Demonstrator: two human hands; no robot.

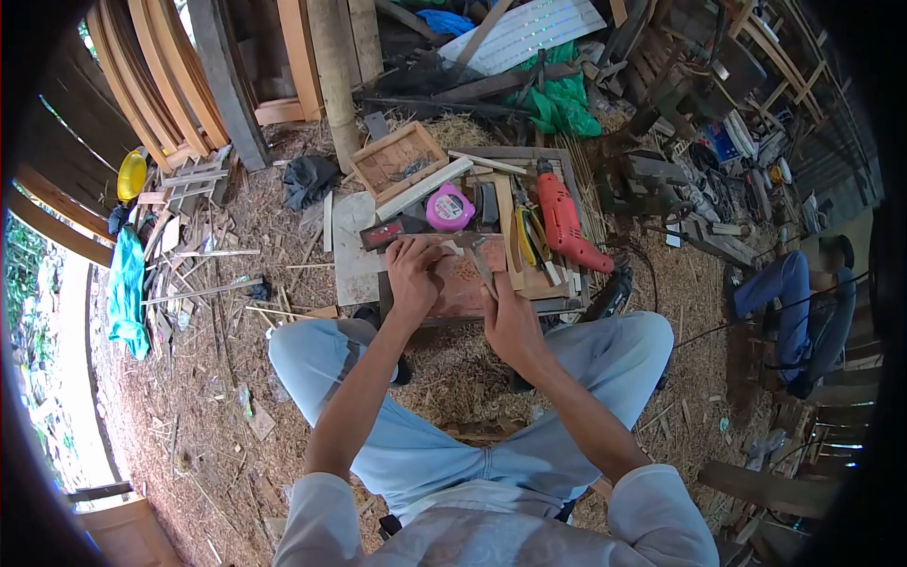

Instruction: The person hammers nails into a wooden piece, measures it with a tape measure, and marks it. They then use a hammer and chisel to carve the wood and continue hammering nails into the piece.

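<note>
My right hand (511, 324) is wrapped round the handle of a hammer (477, 257), whose head lies over the low wooden work board (460, 291). My left hand (412, 273) rests at the left part of the board, fingers bent together; what its fingertips hold is too small to make out. Just beyond it sits a dark box with a red patch (382, 233). A pink tape measure (449, 208) lies past the hammer, beside a dark block (487, 204). Yellow-handled pliers (531, 238) lie to the right, next to a red drill (567, 221).
A wooden tray (398, 163) with small metal pieces stands at the back of the work surface. Wood shavings and sticks cover the ground. A green plastic sheet (564, 106) lies behind. At the far right, a seated person's legs (777, 298) show. Planks lean at upper left.
</note>
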